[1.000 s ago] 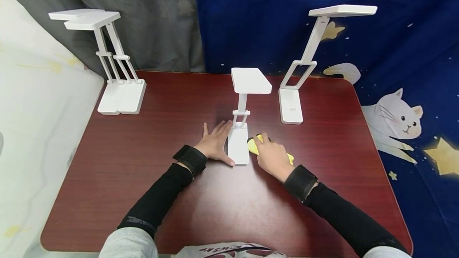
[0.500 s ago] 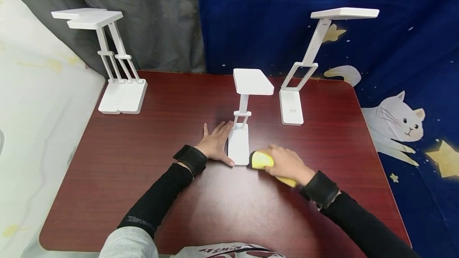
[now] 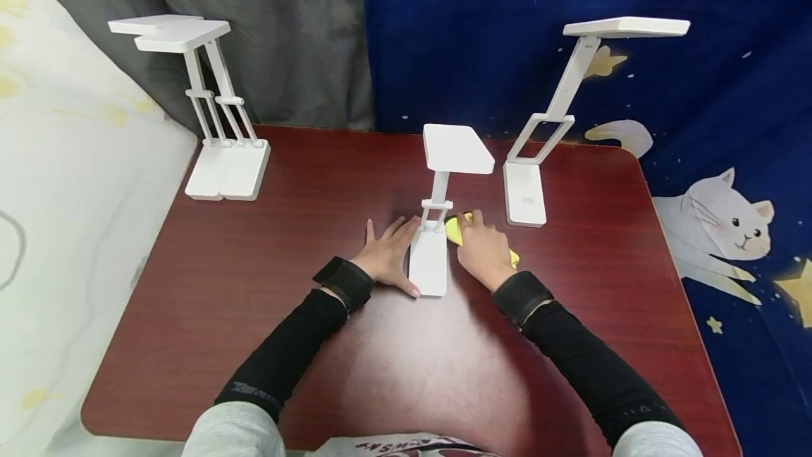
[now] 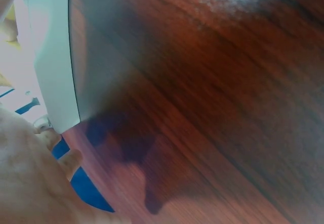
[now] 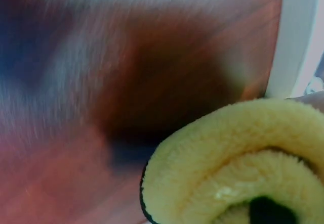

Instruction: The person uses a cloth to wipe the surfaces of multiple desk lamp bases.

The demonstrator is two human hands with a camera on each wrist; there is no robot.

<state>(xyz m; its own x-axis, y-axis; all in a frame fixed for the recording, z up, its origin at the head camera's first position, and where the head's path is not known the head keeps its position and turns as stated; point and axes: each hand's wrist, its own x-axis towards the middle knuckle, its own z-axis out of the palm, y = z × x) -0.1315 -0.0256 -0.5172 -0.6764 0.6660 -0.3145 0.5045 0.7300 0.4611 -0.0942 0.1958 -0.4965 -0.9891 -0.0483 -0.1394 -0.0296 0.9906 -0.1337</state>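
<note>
A white folding desk lamp (image 3: pixel 429 266) stands mid-table, its flat head raised above its base. My left hand (image 3: pixel 388 258) is spread beside the base's left side, with the thumb at the front corner and fingertips near the rear. In the left wrist view, the palm (image 4: pixel 25 168) lies close to the lamp's white side (image 4: pixel 53 57). To the right of the base, my right hand (image 3: pixel 485 252) grips a folded fuzzy yellow cloth with black edging (image 3: pixel 452 231). The right wrist view shows the rolled cloth (image 5: pixel 202 153) near the lamp base (image 5: pixel 293 42). Its underside is hidden.
Two more white lamps (image 3: pixel 244 171) stand side by side at the table's back left. Another lamp (image 3: pixel 525 196) is at the back right, not far from my right hand. Curtains hang behind the reddish-brown table (image 3: pixel 209 288), and a pale wall (image 3: pixel 70 231) borders its left.
My right hand drew the cloth toward me along the base's right side, then pushed it back toward the lamp's hinge. The left hand has stayed by the base. The head view shifted slightly.
</note>
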